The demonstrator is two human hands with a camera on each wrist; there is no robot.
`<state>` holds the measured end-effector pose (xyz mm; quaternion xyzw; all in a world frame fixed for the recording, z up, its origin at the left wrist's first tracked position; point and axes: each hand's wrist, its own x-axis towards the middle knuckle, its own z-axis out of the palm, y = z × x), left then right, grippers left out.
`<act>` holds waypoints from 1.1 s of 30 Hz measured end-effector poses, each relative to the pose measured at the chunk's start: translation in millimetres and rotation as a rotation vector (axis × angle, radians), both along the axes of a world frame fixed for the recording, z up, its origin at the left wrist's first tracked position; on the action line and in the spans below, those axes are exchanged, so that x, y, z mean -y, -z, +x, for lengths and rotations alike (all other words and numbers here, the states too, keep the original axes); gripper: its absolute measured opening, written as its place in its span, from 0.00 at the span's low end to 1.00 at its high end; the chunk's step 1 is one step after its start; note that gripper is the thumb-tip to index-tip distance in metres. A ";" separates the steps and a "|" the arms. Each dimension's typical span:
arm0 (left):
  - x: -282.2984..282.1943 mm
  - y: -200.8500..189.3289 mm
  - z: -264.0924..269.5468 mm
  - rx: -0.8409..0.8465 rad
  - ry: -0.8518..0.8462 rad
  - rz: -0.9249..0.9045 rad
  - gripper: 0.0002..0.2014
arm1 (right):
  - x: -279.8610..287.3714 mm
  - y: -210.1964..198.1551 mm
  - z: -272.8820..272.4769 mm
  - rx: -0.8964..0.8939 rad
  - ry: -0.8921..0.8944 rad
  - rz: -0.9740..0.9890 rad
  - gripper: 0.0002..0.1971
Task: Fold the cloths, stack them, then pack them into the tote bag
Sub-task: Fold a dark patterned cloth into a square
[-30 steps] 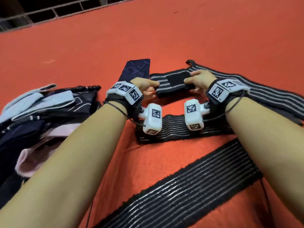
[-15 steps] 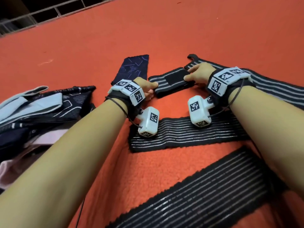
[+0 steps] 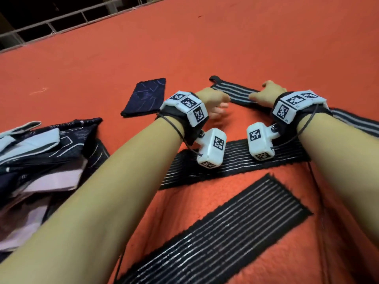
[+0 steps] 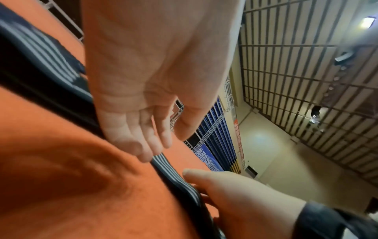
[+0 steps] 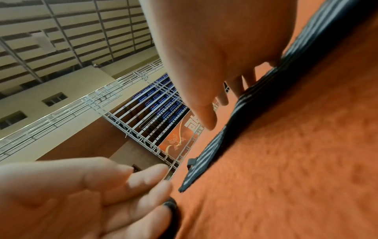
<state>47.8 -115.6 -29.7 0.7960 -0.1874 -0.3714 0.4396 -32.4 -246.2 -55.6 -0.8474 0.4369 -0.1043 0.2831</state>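
Note:
A long black cloth band with grey stripes [image 3: 233, 92] zigzags over the orange blanket [image 3: 205, 48]; its far end with a small loop lies flat. My right hand [image 3: 266, 95] rests on that far run, fingers straight down on the band [image 5: 214, 145]. My left hand [image 3: 213, 103] hovers just left of it, fingers relaxed and holding nothing; in the left wrist view its fingertips [image 4: 143, 152] are close to the band's edge [image 4: 161, 160]. A folded navy cloth [image 3: 145, 97] lies flat to the left.
A heap of navy, light-blue and pink fabric [image 3: 41, 150] fills the left edge. Two more runs of the striped band [image 3: 235, 160] [image 3: 225, 232] cross the blanket under my forearms. A metal railing [image 3: 61, 23] borders the far edge.
The folded end that both hands held is no longer seen; the far end lies flat. My left hand has let go and drawn back slightly. The right hand moved right along the band.

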 end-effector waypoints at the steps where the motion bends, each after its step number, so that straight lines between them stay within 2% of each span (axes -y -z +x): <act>1: 7.7 1.1 -2.4 -0.051 -0.009 0.001 0.08 | 3.4 0.8 -0.6 -0.012 0.006 0.001 0.25; 4: 23.6 3.6 -6.1 -0.140 -0.072 -0.003 0.06 | 9.0 -1.6 0.8 0.018 0.028 -0.010 0.11; 6: 27.8 8.7 -2.3 -0.149 -0.133 -0.008 0.13 | 14.5 -1.5 2.8 0.108 0.073 0.047 0.15; 9: 33.6 10.0 3.3 -0.239 -0.230 -0.132 0.21 | 25.1 -0.4 1.6 0.287 0.101 0.157 0.08; 10: 35.3 9.3 4.6 -0.279 -0.260 -0.175 0.22 | 28.0 0.5 0.0 0.358 0.098 0.214 0.09; 12: 38.3 7.9 2.6 -0.304 -0.281 -0.211 0.21 | 28.6 -1.5 -6.9 0.521 0.071 0.336 0.13; 15: 42.8 4.3 -9.0 -0.390 -0.248 -0.275 0.10 | 21.9 -9.4 -16.6 0.743 -0.049 0.477 0.13; 17: 42.6 -1.1 -19.8 -0.448 -0.216 -0.335 0.15 | 13.8 -16.6 -20.5 0.783 -0.145 0.505 0.11; 20: 38.0 -7.6 -23.3 -0.493 -0.295 -0.528 0.17 | 1.9 -30.5 -26.7 0.792 -0.237 0.455 0.08; 23: 28.4 -16.0 -11.7 -0.324 -0.440 -0.704 0.08 | -4.7 -43.1 -34.9 0.755 -0.261 0.336 0.05; 24: 24.1 -21.0 -10.7 -0.274 -0.464 -0.746 0.08 | -6.1 -46.5 -37.9 0.713 -0.262 0.296 0.06; 26: 16.6 -33.7 -14.0 -0.224 -0.488 -0.851 0.05 | -7.2 -51.8 -44.9 0.619 -0.271 0.265 0.09; 29: 1.4 -56.7 -23.9 -0.137 -0.487 -0.962 0.09 | -9.4 -56.2 -57.7 0.390 -0.333 0.259 0.15; 31: -12.6 -72.4 -27.7 -0.100 -0.539 -1.013 0.12 | -10.2 -54.2 -66.3 0.228 -0.324 0.197 0.13; 33: -27.1 -88.9 -28.3 -0.032 -0.626 -1.038 0.25 | -12.1 -52.3 -71.7 0.261 -0.289 0.182 0.15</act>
